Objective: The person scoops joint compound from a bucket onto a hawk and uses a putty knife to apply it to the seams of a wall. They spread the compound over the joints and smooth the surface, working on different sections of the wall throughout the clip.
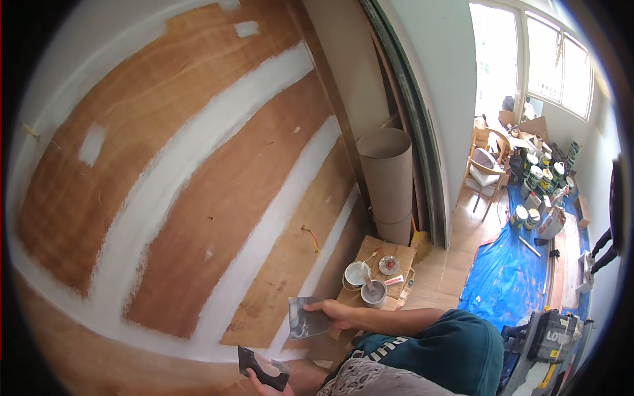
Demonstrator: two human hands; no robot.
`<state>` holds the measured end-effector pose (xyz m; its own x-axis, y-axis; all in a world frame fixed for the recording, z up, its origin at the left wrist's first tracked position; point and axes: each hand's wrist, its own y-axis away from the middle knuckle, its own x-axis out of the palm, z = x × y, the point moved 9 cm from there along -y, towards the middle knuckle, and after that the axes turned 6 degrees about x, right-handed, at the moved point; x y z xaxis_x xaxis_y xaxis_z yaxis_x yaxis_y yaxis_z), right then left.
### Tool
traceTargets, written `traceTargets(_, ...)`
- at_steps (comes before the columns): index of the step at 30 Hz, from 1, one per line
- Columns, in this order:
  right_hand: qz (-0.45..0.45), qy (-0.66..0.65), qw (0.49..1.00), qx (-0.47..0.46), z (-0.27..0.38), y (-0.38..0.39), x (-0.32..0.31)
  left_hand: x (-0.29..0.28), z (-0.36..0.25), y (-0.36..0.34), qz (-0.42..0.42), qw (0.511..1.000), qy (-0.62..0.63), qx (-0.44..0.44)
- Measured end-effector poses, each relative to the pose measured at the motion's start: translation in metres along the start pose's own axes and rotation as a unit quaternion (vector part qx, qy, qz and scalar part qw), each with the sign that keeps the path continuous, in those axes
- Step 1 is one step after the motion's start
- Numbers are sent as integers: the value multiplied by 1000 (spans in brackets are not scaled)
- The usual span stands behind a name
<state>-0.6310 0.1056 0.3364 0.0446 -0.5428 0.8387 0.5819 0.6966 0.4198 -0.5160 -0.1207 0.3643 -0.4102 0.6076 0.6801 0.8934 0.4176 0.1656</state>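
Note:
My right hand (pixel 333 313) grips a flat, rectangular grey putty scraper (pixel 308 319) by its edge, with pale smears on its face. Lower down, my left hand (pixel 271 388) holds a dark putty scraper (pixel 263 369) carrying a patch of whitish filler. Both scrapers are apart from each other, in front of a plywood wall (pixel 205 244) banded with white filler (pixel 148 211). Beyond my right hand stand an open pot of grey paste (pixel 374 295) with a brush in it and a white bucket (pixel 357 272).
A cardboard sheet (pixel 370 248) carries the pots, a small dish (pixel 389 265) and a tube (pixel 394 280). Behind it stands a large brown roll (pixel 386 191). Wires (pixel 312 239) poke from the wall. At right are a blue tarp (pixel 495 280), paint cans, a chair (pixel 487 168) and a toolbox (pixel 552 336).

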Motion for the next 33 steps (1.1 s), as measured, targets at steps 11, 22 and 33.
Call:
traceTargets(11,-8,22,999,23,-25,13,-6,-6,3,49,-29,998,36,45)
traceTargets(22,1,66,993,100,-69,-5,6,-50,7,100,-154,981,96,68)
traceTargets(33,36,114,985,124,-98,6,17,-51,-5,134,-194,976,65,72)
